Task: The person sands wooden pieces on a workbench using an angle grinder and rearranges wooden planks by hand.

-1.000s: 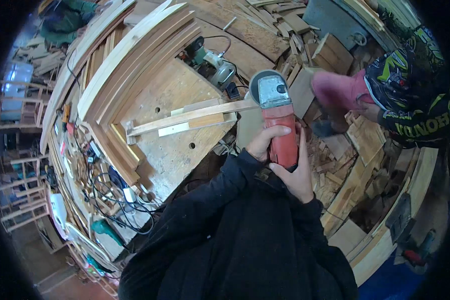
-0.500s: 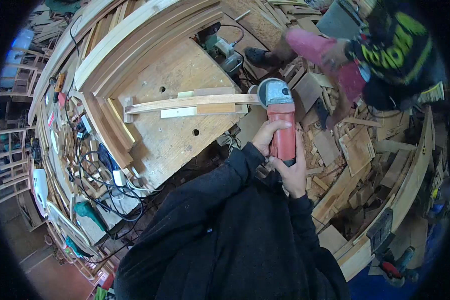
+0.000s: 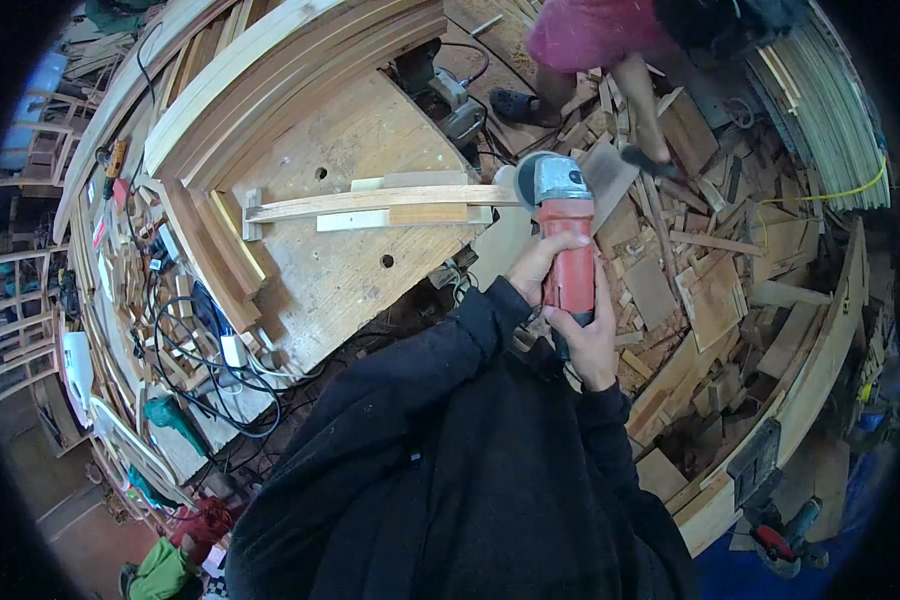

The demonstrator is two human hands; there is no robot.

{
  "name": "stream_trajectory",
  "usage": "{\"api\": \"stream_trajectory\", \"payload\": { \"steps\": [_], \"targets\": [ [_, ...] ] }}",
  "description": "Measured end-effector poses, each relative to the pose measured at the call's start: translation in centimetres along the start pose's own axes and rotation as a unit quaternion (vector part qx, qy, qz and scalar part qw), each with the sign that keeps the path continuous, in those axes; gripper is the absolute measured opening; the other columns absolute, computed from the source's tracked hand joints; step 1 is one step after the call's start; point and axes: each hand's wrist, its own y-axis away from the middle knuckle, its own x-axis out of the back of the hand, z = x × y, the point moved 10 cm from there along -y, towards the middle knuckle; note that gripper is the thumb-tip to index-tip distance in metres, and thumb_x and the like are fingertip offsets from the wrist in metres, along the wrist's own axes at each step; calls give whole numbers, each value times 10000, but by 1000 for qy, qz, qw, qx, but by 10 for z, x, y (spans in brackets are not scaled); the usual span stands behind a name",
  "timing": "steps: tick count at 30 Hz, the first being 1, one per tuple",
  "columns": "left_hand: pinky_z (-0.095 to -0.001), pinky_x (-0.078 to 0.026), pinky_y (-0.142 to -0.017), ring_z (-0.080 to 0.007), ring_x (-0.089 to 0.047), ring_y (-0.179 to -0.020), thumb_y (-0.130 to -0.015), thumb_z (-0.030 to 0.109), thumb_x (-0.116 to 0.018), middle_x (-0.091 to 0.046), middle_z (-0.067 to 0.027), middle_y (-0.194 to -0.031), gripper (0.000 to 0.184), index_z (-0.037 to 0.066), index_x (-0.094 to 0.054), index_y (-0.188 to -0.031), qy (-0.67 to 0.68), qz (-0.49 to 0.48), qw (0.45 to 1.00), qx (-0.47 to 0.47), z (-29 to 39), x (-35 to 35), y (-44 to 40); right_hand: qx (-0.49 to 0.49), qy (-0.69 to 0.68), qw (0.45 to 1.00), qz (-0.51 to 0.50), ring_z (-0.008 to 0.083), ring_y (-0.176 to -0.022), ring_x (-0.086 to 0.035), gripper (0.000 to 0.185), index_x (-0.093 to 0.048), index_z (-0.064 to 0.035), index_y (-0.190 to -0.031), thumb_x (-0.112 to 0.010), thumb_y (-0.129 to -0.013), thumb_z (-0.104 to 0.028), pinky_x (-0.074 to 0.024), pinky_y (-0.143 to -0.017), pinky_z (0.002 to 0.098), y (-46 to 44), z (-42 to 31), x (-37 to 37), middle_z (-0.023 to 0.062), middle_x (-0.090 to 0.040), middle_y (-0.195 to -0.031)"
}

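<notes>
Both my hands are closed around a red angle grinder (image 3: 570, 262) with a silver head. My left hand (image 3: 536, 268) wraps its body from the left, while my right hand (image 3: 588, 345) grips the rear end lower down. The grinder's round disc (image 3: 530, 178) is at the right end of a curved wooden strip (image 3: 370, 203); whether they touch I cannot tell. That strip lies between small wooden blocks (image 3: 355, 220) on the workbench, its left end against a short end block (image 3: 252, 214).
Stacked curved wooden frames (image 3: 300, 75) line the workbench (image 3: 315, 290) at the back and left. Black cables (image 3: 185, 375) and a green tool (image 3: 175, 420) lie at left. Offcuts (image 3: 660, 290) cover the floor at right, near a co-worker's leg (image 3: 638, 110). Another person in green (image 3: 160, 572) is at lower left.
The co-worker at upper right has shifted up and away, uncovering stacked boards. A person in green has come into view at lower left. My hands and the grinder are almost unchanged.
</notes>
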Motion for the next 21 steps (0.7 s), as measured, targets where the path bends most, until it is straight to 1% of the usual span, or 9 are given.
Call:
{"api": "stream_trajectory", "payload": {
  "steps": [1, 3, 6, 8, 11, 16, 18, 19, 21],
  "targets": [
    [-306, -535, -714, -145, -629, -754, -824, 270, -671, -632, -44, -885, 332, 64, -569, -1063, 2, 0, 1000, -2, 1, -3, -1, 1, 2, 1000, -2, 235, -1205, -496, 862, -289, 32, -1439, -738, -713, -91, -392, -1023, 347, -1, -3, 1, 177, -458, -1352],
    [-306, -533, -709, -142, -627, -752, -817, 268, -683, -631, -46, -884, 337, 62, -568, -1058, 18, 12, 999, 49, -14, -9, -6, -36, 13, 999, 12, 239, -1212, -475, 821, -306, 22, -1436, -715, -735, -104, -366, -1042, 353, 1, 0, 11, 160, -449, -1344],
    [-306, -531, -706, -137, -624, -748, -811, 269, -695, -629, -44, -878, 344, 61, -567, -1054, 19, -8, 999, 34, -26, -10, -20, -65, -39, 997, 10, 239, -1196, -483, 824, -304, 20, -1435, -720, -736, -115, -369, -1036, 351, 3, 24, 19, 154, -461, -1322],
    [-302, -529, -695, -135, -621, -737, -812, 263, -691, -623, -39, -865, 330, 66, -567, -1045, 7, 3, 999, 42, -16, -12, -8, -59, -20, 998, 9, 233, -1201, -481, 832, -304, 20, -1433, -728, -733, -129, -368, -1035, 345, 3, 16, 15, 152, -456, -1333],
    [-296, -527, -654, -134, -615, -697, -803, 260, -693, -615, -32, -839, 323, 65, -566, -1026, 0, 28, 1000, -2, 2, -1, 4, -12, -34, 999, -11, 221, -1184, -506, 841, -300, 24, -1434, -728, -721, -101, -401, -1007, 338, 0, 1, -1, 161, -477, -1322],
    [-294, -528, -658, -134, -617, -698, -801, 275, -696, -620, -31, -843, 323, 62, -577, -1013, -30, 30, 999, -12, -12, 0, -17, -50, -24, 998, 4, 214, -1174, -511, 833, -295, 26, -1435, -723, -731, -95, -397, -1008, 328, 3, 11, 10, 157, -477, -1322],
    [-295, -526, -667, -136, -618, -703, -801, 281, -699, -626, -32, -851, 328, 57, -582, -1010, -7, 6, 999, 50, -28, -10, -21, -44, -57, 997, 21, 194, -1123, -534, 810, -307, 1, -1439, -729, -756, -101, -439, -954, 312, 4, 26, 21, 140, -485, -1309],
    [-295, -525, -673, -137, -620, -713, -801, 281, -700, -629, -34, -859, 334, 57, -582, -1018, -14, 4, 999, 45, -26, -12, -20, -56, -58, 996, 24, 189, -1102, -547, 792, -310, 1, -1436, -718, -761, -72, -459, -923, 303, 5, 30, 22, 142, -490, -1300],
    [-303, -523, -672, -137, -617, -720, -788, 278, -712, -622, -35, -857, 346, 66, -576, -1025, -9, 9, 999, 39, -23, -6, -17, -53, -52, 997, 17, 196, -1118, -539, 799, -308, 4, -1437, -720, -757, -84, -446, -944, 311, 5, 28, 18, 142, -487, -1305]
  ]
}}
